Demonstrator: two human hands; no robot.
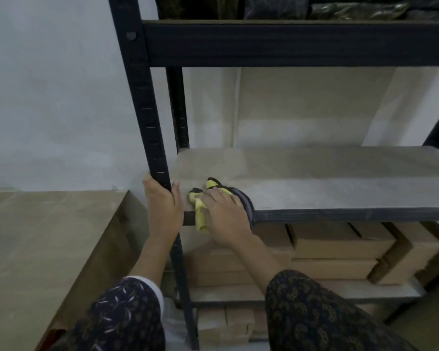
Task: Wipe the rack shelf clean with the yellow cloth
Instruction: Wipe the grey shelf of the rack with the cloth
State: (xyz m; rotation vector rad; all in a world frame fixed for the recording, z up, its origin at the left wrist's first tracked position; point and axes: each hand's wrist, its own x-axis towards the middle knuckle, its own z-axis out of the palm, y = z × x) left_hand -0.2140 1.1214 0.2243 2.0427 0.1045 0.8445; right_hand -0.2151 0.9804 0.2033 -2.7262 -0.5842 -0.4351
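Though partly under right hand [226, 215], yellow cloth [200, 219] on shelf [340, 183].

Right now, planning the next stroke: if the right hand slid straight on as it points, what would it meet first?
The right hand, pressing the cloth, points back-left over bare shelf; first it would likely meet the rear post, though depth is unclear.

The upright [147, 110] at centre left looks like matt black painted metal; the shelf [327, 183] is a dull, smooth grey-brown board. The yellow cloth [200, 211] is soft fabric with dark edging, and the boxes [340, 244] at lower right are matt brown cardboard.
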